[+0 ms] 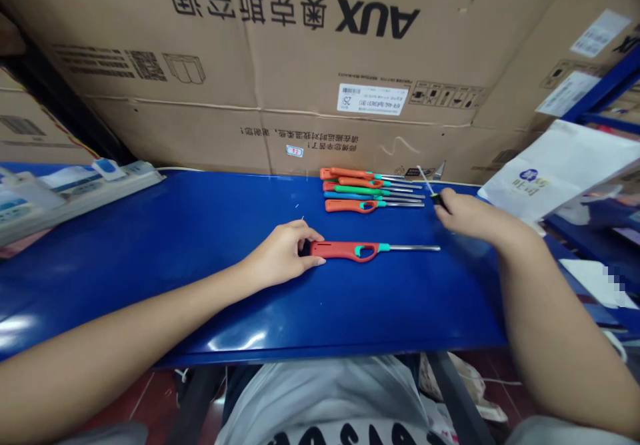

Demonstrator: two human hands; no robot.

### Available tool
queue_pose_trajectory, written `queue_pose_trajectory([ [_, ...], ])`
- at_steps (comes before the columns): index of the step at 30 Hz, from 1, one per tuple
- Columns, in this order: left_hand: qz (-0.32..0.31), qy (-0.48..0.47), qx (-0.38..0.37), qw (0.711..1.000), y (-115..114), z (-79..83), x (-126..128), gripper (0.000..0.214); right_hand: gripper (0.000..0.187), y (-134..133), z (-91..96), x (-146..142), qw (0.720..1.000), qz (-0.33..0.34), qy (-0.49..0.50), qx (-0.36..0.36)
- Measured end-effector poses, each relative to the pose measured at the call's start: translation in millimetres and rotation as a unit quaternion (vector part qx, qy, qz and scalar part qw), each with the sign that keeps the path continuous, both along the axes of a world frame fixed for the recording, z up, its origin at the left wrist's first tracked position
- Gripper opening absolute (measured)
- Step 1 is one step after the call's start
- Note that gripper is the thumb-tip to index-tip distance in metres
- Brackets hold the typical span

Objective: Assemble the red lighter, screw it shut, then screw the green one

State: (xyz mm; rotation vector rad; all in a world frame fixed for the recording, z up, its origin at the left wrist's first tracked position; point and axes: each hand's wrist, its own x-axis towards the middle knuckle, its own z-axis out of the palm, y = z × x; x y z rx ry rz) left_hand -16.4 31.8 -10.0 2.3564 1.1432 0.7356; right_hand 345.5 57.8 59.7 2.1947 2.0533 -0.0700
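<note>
Frame centre: our left fingers (312,234) pinch red lighter (334,250); mid-right: our right fingers (449,201) grip probable screwdriver (435,196).

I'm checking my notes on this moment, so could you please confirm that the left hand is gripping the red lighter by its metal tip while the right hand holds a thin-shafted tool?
Not quite: the head view shows the left hand gripping the red lighter by its handle end, not its metal tip. The right hand does hold a thin-shafted tool.

Blue table (390,312) over reddish tiled floor (140,397)
</note>
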Motion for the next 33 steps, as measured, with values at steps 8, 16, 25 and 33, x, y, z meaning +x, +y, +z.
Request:
queue_pose_trajectory([
  [8, -0.032, 0.071, 0.046, 0.996, -23.5, 6.5, 3.6, 0.027, 0.024, -15.8, -21.0, -103.4, 0.908, 0.351, 0.203, 0.105],
  [16, -0.044, 0.076, 0.015, 0.996, -25.8, 8.9, 5.4, 0.029, 0.023, -11.2, -38.7, -125.6, 0.916, 0.328, 0.227, 0.039],
  [25, -0.098, 0.024, -0.014, 0.995, -22.1, 8.7, 5.8, 0.038, 0.017, -14.2, -15.1, -114.1, 0.825, 0.203, 0.491, 0.192],
  [33, -0.114, -0.023, 0.02, 0.993, -27.1, 0.5, 13.2, 0.049, 0.026, -34.0, 31.4, -118.5, 0.618, 0.064, 0.77, 0.145],
])
